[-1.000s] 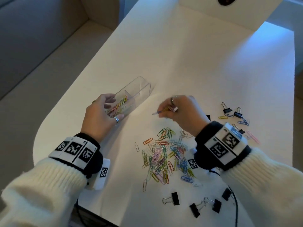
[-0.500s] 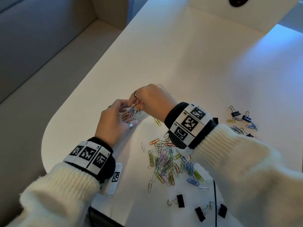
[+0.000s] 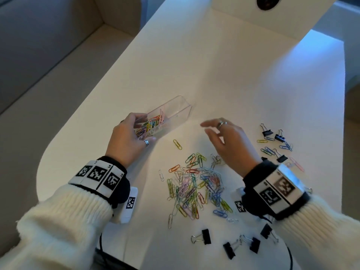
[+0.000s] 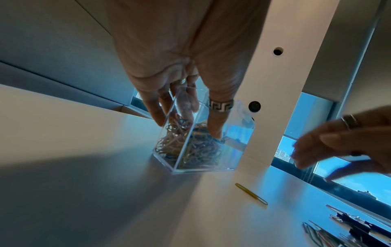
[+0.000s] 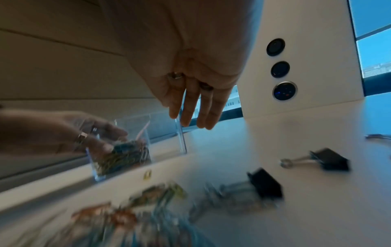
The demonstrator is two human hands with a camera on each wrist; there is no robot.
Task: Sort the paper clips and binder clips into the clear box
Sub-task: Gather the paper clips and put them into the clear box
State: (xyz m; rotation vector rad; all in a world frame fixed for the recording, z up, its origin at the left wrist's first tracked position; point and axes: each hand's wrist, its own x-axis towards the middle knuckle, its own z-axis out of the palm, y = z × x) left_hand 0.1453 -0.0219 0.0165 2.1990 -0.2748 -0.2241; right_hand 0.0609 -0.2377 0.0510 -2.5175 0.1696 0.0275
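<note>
A clear box (image 3: pixel 175 112) (image 4: pixel 213 150) (image 5: pixel 165 133) lies on the white table with coloured paper clips (image 3: pixel 150 125) in its near compartment. My left hand (image 3: pixel 130 139) (image 4: pixel 182 100) grips its near end, thumb on one wall and fingers on the other. My right hand (image 3: pixel 224 139) (image 5: pixel 194 107) hovers empty to the right of the box, fingers straight. A heap of coloured paper clips (image 3: pixel 196 186) lies in front of me. A single yellow clip (image 3: pixel 177 144) (image 4: pixel 251 194) rests beside the box. Black binder clips (image 3: pixel 229 245) lie near the table's front.
More binder clips (image 3: pixel 272 135) (image 5: pixel 330 160) and a few paper clips (image 3: pixel 268 150) lie at the right. A white upright panel (image 3: pixel 272 14) with round dark fittings stands at the back. The table edge curves at the left; a cable runs off the front.
My right hand had carried a clip to the box mouth; it has now drawn back to the right, empty and spread. A yellow clip now lies beside the box. The left hand stays on the box.
</note>
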